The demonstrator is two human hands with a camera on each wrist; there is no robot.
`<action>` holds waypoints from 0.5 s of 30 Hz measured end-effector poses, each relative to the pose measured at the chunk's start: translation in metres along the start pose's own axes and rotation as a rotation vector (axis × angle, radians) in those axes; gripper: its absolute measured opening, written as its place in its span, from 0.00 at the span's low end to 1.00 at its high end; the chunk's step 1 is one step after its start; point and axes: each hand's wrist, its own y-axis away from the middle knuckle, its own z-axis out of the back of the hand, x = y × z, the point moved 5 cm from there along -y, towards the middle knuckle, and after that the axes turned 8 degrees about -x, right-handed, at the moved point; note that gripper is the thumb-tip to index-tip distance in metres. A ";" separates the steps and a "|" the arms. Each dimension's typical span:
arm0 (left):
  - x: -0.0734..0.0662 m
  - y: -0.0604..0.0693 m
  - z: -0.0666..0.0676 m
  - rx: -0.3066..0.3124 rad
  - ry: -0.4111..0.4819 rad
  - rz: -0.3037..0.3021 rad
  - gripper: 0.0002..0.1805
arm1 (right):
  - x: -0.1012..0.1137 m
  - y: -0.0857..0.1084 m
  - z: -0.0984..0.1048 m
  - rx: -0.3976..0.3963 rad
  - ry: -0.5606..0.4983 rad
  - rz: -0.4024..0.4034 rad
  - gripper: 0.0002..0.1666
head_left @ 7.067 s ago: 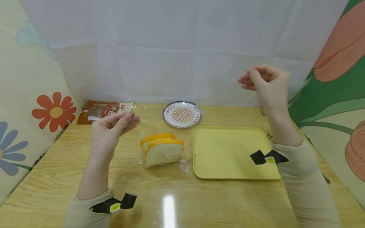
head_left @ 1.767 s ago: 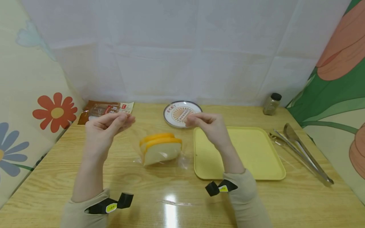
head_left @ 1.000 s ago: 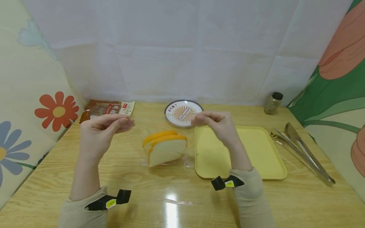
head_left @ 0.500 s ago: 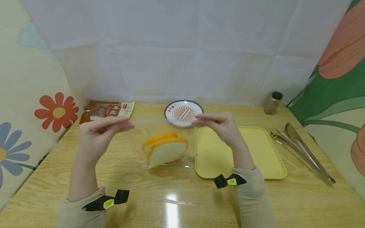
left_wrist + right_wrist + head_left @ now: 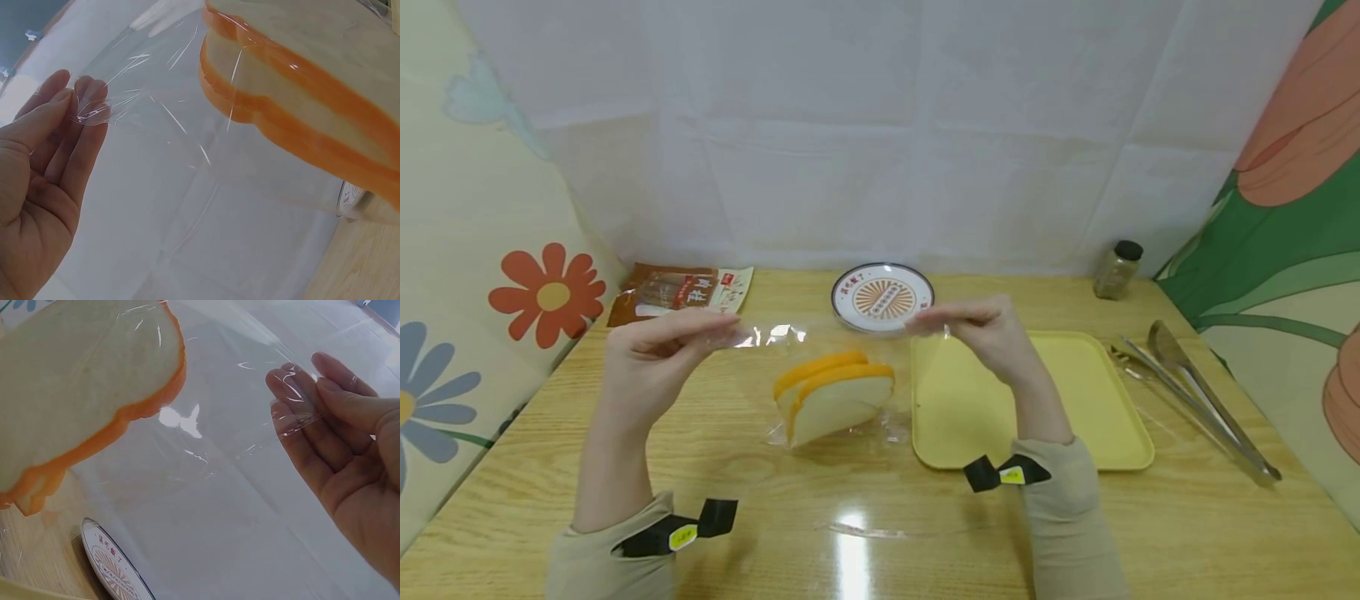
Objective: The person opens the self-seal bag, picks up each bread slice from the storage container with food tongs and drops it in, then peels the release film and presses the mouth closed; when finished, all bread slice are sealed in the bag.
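Note:
Two slices of bread (image 5: 846, 404) with orange crusts stand leaning together inside a clear plastic bag (image 5: 778, 335), in the middle of the table. My left hand (image 5: 651, 367) pinches the bag's top left corner between thumb and fingers. At the opposite top corner, my right hand (image 5: 981, 333) pinches the film the same way. The top edge is stretched between both hands above the bread. In the left wrist view, creased film (image 5: 94, 112) lies between the thumb and fingers; the right wrist view has the film (image 5: 297, 425) across the fingertips.
Behind the bread is a round patterned plate (image 5: 883, 297). To the right lies a yellow tray (image 5: 1037, 404), with metal tongs (image 5: 1213, 404), a fork (image 5: 1129, 364) and a black-lidded jar (image 5: 1118, 271) beyond. A brown food packet (image 5: 677, 292) lies back left; a clear strip (image 5: 868, 532) lies in front.
The right hand has come down from high on the right to the bag's right corner. A clear strip now lies on the table. Lately both hands lowered slightly and the film's top edge catches light.

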 end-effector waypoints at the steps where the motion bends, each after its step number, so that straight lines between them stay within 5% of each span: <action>1: 0.000 0.000 -0.001 0.009 0.018 -0.003 0.08 | 0.000 0.000 0.000 0.004 0.001 -0.004 0.33; 5: 0.000 -0.001 -0.003 0.040 0.071 -0.010 0.08 | 0.001 0.001 0.002 0.022 0.008 -0.015 0.28; 15: -0.001 0.001 -0.004 0.044 0.046 0.014 0.09 | 0.004 0.003 0.005 0.099 0.072 -0.015 0.16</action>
